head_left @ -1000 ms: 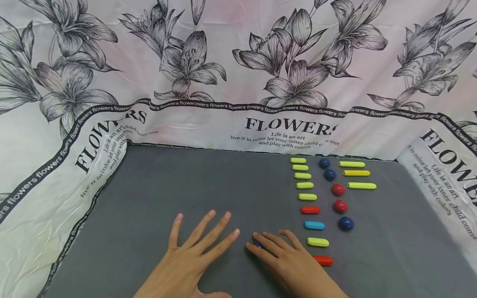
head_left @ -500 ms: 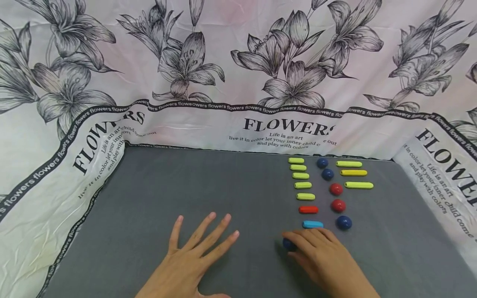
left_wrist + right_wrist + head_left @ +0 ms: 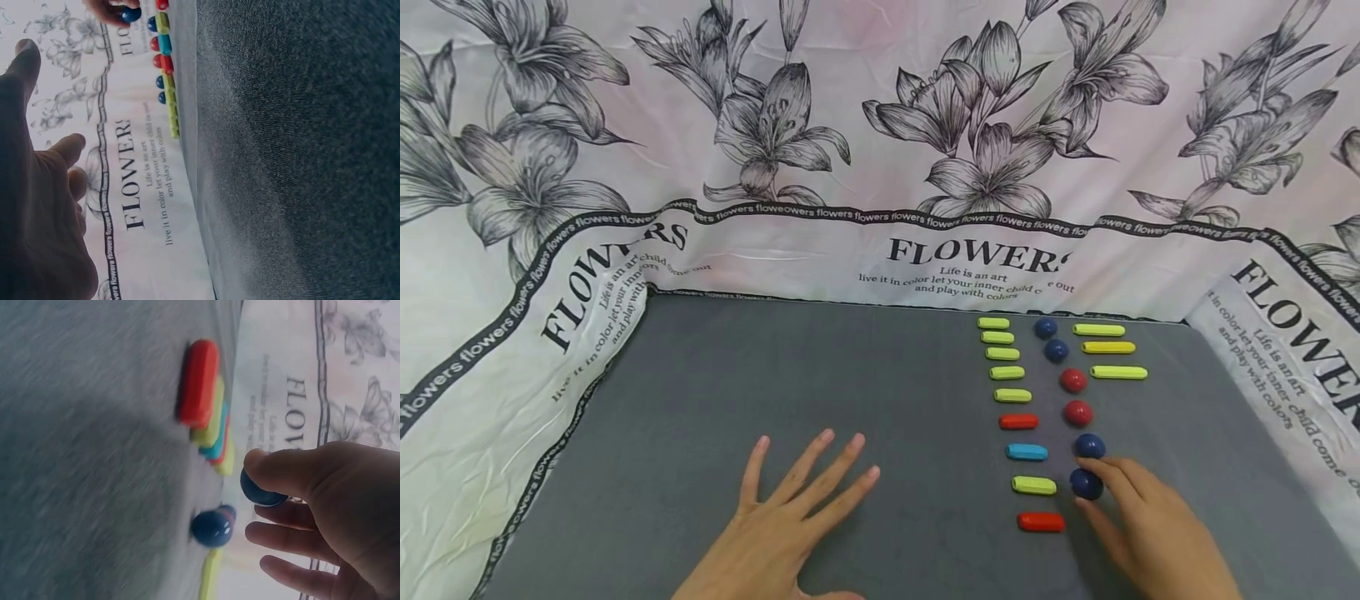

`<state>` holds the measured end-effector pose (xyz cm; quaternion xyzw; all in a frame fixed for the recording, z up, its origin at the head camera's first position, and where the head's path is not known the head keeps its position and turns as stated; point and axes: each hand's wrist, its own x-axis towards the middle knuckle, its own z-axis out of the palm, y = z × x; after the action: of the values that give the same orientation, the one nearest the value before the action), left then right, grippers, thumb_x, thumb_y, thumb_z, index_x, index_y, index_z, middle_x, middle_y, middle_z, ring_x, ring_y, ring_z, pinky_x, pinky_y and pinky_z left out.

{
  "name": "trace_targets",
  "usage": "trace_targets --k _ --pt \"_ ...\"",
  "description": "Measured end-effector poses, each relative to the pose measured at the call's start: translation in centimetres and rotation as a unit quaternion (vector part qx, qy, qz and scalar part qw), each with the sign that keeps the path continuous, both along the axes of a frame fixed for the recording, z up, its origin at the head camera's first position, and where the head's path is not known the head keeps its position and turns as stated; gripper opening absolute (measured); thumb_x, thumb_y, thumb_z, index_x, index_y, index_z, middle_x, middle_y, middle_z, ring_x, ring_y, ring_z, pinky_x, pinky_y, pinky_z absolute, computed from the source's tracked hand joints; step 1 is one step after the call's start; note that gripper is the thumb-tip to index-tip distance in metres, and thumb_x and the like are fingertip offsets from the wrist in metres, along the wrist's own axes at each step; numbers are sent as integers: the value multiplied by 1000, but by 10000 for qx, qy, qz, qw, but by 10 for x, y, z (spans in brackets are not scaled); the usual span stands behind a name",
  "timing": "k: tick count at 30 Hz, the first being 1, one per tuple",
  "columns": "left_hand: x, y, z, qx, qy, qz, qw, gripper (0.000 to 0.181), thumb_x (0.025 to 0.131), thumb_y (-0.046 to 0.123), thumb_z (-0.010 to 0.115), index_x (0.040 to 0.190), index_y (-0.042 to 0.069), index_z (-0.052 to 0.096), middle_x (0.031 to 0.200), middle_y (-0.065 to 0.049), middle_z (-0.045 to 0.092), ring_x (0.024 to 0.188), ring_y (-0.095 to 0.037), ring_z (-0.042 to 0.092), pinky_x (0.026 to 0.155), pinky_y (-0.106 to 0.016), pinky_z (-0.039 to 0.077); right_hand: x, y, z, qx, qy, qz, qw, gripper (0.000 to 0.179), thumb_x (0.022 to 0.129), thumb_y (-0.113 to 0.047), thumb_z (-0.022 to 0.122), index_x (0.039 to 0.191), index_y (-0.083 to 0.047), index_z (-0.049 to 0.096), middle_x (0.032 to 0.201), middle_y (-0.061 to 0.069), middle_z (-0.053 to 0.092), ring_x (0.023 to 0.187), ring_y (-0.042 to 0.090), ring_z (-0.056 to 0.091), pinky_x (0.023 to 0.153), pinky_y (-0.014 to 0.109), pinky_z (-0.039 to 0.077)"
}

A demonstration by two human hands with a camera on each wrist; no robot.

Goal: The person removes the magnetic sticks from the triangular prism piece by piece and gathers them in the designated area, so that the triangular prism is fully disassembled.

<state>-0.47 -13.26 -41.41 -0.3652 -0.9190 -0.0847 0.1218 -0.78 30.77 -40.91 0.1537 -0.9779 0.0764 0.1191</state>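
My right hand (image 3: 1165,533) pinches a dark blue ball (image 3: 1086,483) between thumb and fingertips. In the right wrist view this held ball (image 3: 261,492) appears off the grey cloth. Just beyond it lies another blue ball (image 3: 1089,447), followed by two red balls (image 3: 1078,412) and two more blue ones (image 3: 1056,351) toward the back. Left of the held ball are a short yellow-green stick (image 3: 1033,485) and a red stick (image 3: 1041,522). My left hand (image 3: 782,525) is spread with straight fingers over the left-middle of the table, holding nothing.
A column of short sticks continues back with a blue stick (image 3: 1027,452), a red stick (image 3: 1018,422) and several yellow-green sticks (image 3: 1007,372). Three longer yellowish sticks (image 3: 1108,347) lie at the back right. A flower-print cloth (image 3: 820,250) borders the grey table surface (image 3: 775,367).
My right hand has moved right with the blue ball, from the middle of the table, across the stick column to the near end of the ball column. The left hand stays put.
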Motion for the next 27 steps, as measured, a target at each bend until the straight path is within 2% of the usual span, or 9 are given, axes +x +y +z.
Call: trace_targets --k 5,12,20,24,27 --pt "-2 -1 -1 -48 -9 51 10000 113 82 91 55 171 31 18 179 1 9 164 -26 7 118 -71 -9 2 7 -4 125 -627 -629 9960 51 80 -24 94 121 -7 69 109 10 70 94 30 69 80 58 57" --pt "-1 -1 -2 -26 -51 22 10000 114 83 90 56 171 30 17 179 0 8 164 -26 6 116 -72 -3 0 16 -11 246 -1165 -949 9883 49 83 -25 92 122 -6 69 111 14 72 97 36 70 82 61 55" --pt "-1 -2 -2 -45 -74 8 10000 114 83 89 57 171 30 17 179 0 9 164 -26 6 118 -69 -12 2 24 -15 218 -1098 -1011 9886 49 84 -27 91 124 -6 71 112 16 72 100 41 69 83 64 53" --pt "-2 -2 -2 -37 -82 1 10000 113 83 90 57 171 30 18 178 1 9 164 -26 7 118 -69 -10 2 25 -15 206 -993 -961 9902 50 84 -27 91 124 -5 70 112 16 72 100 41 70 83 65 52" --pt "-3 -2 -1 -23 -111 5 9999 113 82 90 57 171 30 19 178 1 9 164 -25 7 117 -71 -5 2 25 -14 228 -918 -910 9913 52 85 -30 90 125 -5 70 114 17 71 101 41 69 83 65 52"
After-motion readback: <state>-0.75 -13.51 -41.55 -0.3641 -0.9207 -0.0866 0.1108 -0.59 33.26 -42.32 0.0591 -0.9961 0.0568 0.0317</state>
